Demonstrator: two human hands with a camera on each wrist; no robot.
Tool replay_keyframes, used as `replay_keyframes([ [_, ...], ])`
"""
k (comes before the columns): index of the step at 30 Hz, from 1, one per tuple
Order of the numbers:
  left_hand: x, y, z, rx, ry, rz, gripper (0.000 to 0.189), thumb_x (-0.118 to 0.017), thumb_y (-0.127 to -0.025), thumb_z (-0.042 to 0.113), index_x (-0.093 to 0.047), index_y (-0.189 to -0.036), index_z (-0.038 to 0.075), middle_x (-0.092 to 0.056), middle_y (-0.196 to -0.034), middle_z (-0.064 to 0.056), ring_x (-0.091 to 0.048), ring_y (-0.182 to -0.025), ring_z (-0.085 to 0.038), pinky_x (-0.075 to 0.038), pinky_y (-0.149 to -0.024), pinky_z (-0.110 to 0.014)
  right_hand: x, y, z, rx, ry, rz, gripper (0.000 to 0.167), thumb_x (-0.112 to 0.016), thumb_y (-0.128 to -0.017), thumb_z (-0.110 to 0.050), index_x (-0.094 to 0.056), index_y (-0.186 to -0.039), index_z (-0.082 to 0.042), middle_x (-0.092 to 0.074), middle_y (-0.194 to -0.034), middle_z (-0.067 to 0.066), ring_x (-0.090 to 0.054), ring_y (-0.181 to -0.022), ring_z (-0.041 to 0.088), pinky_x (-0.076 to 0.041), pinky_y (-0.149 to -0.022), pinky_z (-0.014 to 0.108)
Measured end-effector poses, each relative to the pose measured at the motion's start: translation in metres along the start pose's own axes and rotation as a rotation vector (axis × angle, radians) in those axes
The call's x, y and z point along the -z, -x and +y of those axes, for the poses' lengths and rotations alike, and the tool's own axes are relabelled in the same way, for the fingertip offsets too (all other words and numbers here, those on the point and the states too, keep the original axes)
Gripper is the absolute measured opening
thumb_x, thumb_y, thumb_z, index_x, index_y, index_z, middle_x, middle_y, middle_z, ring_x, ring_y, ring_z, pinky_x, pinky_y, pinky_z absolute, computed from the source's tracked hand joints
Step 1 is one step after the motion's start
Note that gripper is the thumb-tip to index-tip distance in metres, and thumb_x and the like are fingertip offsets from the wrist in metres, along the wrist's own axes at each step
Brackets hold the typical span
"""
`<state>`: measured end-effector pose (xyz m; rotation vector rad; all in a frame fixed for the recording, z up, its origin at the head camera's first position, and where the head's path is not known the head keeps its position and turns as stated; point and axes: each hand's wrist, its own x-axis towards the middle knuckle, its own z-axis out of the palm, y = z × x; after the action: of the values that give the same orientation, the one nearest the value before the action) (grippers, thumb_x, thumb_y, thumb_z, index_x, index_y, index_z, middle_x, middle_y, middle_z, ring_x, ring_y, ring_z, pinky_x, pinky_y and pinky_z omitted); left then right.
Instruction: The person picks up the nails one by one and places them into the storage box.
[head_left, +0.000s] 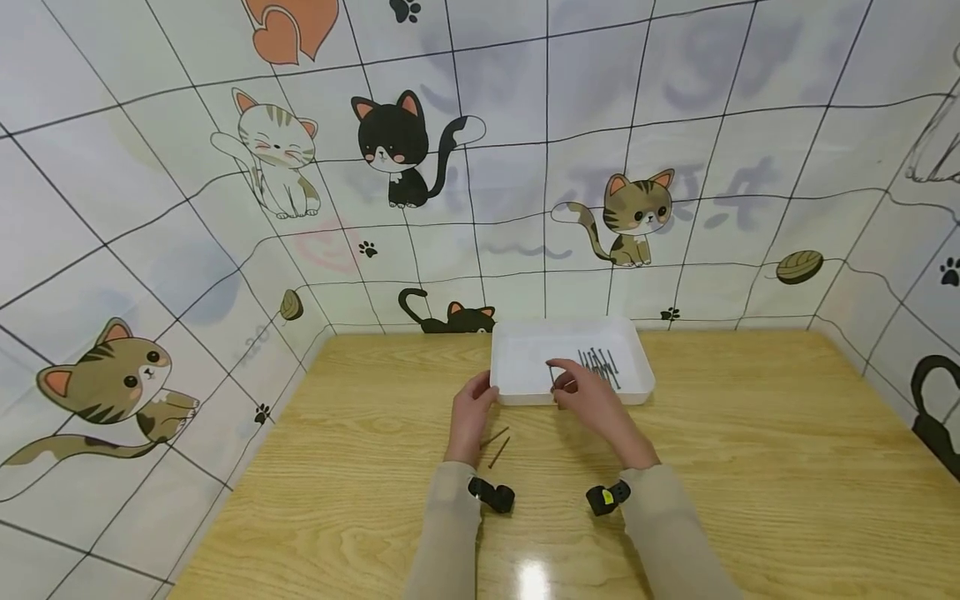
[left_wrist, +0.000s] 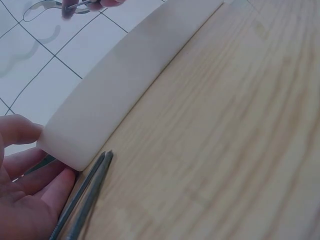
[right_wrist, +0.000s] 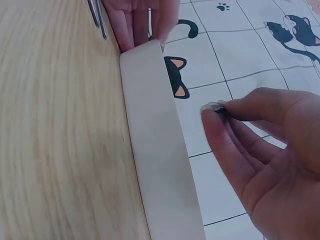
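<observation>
A white rectangular tray (head_left: pixel 525 399) stands at the back of the table, with several dark metal nails (head_left: pixel 598 367) lying in its right half. My left hand (head_left: pixel 471 417) grips the tray's near left corner, thumb at the rim and fingers against the outer wall. Over the tray's near side, my right hand (head_left: pixel 596 406) pinches a single nail (head_left: pixel 552 377) between thumb and fingertip; in the right wrist view mostly one end of this nail (right_wrist: pixel 218 108) shows. Beside my left hand two more nails (left_wrist: pixel 90 197) lie on the table, their points close to the tray's corner.
The wooden table (head_left: pixel 360 500) meets a tiled-pattern wall covering (head_left: pixel 517 192) with cartoon cats right behind the tray. Similar covering rises along the left and right sides. Each wrist carries a small black camera (head_left: pixel 493 495) on a strap.
</observation>
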<state>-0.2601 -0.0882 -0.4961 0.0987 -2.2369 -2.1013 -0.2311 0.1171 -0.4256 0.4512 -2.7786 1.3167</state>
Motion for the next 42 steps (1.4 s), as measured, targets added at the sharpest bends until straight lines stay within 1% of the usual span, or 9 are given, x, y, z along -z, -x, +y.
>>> replay_keyframes([
  [2, 0.001, -0.001, 0.001, 0.000, -0.002, 0.006, 0.039, -0.057, -0.087, 0.021, -0.053, -0.125, 0.014, -0.054, -0.120, -0.001, -0.048, -0.111, -0.016, -0.037, -0.094, -0.036, 0.006, -0.005, 0.001, 0.001, -0.044, 0.034, 0.045, -0.054, -0.087, -0.012, -0.044, -0.131, -0.014, -0.059, -0.095, 0.004, -0.059, -0.076, 0.014, -0.049, -0.064, 0.033],
  [3, 0.001, -0.001, 0.002, -0.001, -0.002, 0.007, 0.038, -0.057, -0.087, 0.021, -0.053, -0.124, 0.015, -0.054, -0.120, 0.000, -0.048, -0.111, -0.016, -0.037, -0.094, -0.036, 0.009, -0.007, 0.002, 0.008, -0.052, 0.046, 0.045, -0.054, -0.088, -0.011, -0.043, -0.131, -0.013, -0.059, -0.096, 0.006, -0.060, -0.076, 0.015, -0.048, -0.069, 0.036],
  [8, 0.004, -0.001, 0.006, 0.015, 0.006, 0.009, 0.038, -0.057, -0.087, 0.020, -0.053, -0.125, 0.015, -0.054, -0.120, 0.001, -0.048, -0.111, -0.014, -0.036, -0.094, -0.035, 0.025, -0.027, 0.009, -0.005, -0.072, 0.071, 0.045, -0.053, -0.088, -0.010, -0.043, -0.131, -0.009, -0.060, -0.098, 0.011, -0.061, -0.076, 0.019, -0.049, -0.067, 0.039],
  [10, 0.005, -0.002, 0.006, 0.011, 0.010, 0.006, 0.039, -0.056, -0.087, 0.019, -0.052, -0.125, 0.014, -0.054, -0.121, -0.001, -0.047, -0.112, -0.015, -0.036, -0.095, -0.036, 0.029, -0.036, 0.013, -0.033, -0.072, 0.060, 0.045, -0.053, -0.088, -0.011, -0.042, -0.131, -0.008, -0.060, -0.098, 0.012, -0.061, -0.078, 0.020, -0.050, -0.062, 0.035],
  [13, 0.006, -0.004, 0.006, 0.006, 0.008, 0.003, 0.039, -0.056, -0.087, 0.018, -0.052, -0.126, 0.013, -0.053, -0.123, -0.003, -0.047, -0.113, -0.017, -0.035, -0.095, -0.037, 0.033, -0.050, 0.019, -0.073, -0.061, 0.034, 0.045, -0.053, -0.088, -0.011, -0.042, -0.131, -0.007, -0.060, -0.100, 0.015, -0.062, -0.080, 0.024, -0.050, -0.063, 0.033],
  [20, 0.005, -0.006, 0.005, 0.025, 0.011, 0.001, 0.040, -0.056, -0.087, 0.018, -0.052, -0.126, 0.013, -0.054, -0.122, -0.002, -0.047, -0.112, -0.015, -0.036, -0.095, -0.035, 0.031, -0.074, 0.037, -0.157, -0.053, -0.022, 0.043, -0.052, -0.087, -0.007, -0.042, -0.129, -0.004, -0.059, -0.100, 0.018, -0.061, -0.082, 0.031, -0.051, -0.066, 0.037],
  [29, -0.001, -0.005, 0.001, 0.018, 0.004, -0.002, 0.038, -0.057, -0.086, 0.020, -0.054, -0.124, 0.015, -0.055, -0.121, 0.000, -0.048, -0.111, -0.014, -0.036, -0.094, -0.035, 0.024, -0.085, 0.058, -0.258, 0.060, -0.083, 0.044, -0.054, -0.083, -0.004, -0.045, -0.125, 0.002, -0.063, -0.093, 0.015, -0.063, -0.069, 0.019, -0.049, -0.059, 0.029],
  [34, -0.001, -0.005, -0.001, 0.024, -0.004, 0.000, 0.038, -0.057, -0.086, 0.021, -0.054, -0.124, 0.016, -0.055, -0.120, 0.003, -0.048, -0.110, -0.011, -0.037, -0.093, -0.033, 0.024, -0.091, 0.064, -0.272, 0.095, -0.107, 0.043, -0.052, -0.082, -0.002, -0.047, -0.124, 0.003, -0.063, -0.092, 0.015, -0.061, -0.064, 0.017, -0.047, -0.055, 0.028],
  [42, 0.001, -0.005, -0.002, 0.023, -0.023, 0.012, 0.039, -0.057, -0.087, 0.020, -0.053, -0.125, 0.015, -0.055, -0.119, 0.002, -0.048, -0.110, -0.011, -0.037, -0.094, -0.033, 0.018, -0.099, 0.064, -0.263, 0.166, -0.167, 0.039, -0.054, -0.080, -0.004, -0.050, -0.119, 0.004, -0.064, -0.067, 0.007, -0.058, -0.058, 0.018, -0.043, -0.056, 0.029],
])
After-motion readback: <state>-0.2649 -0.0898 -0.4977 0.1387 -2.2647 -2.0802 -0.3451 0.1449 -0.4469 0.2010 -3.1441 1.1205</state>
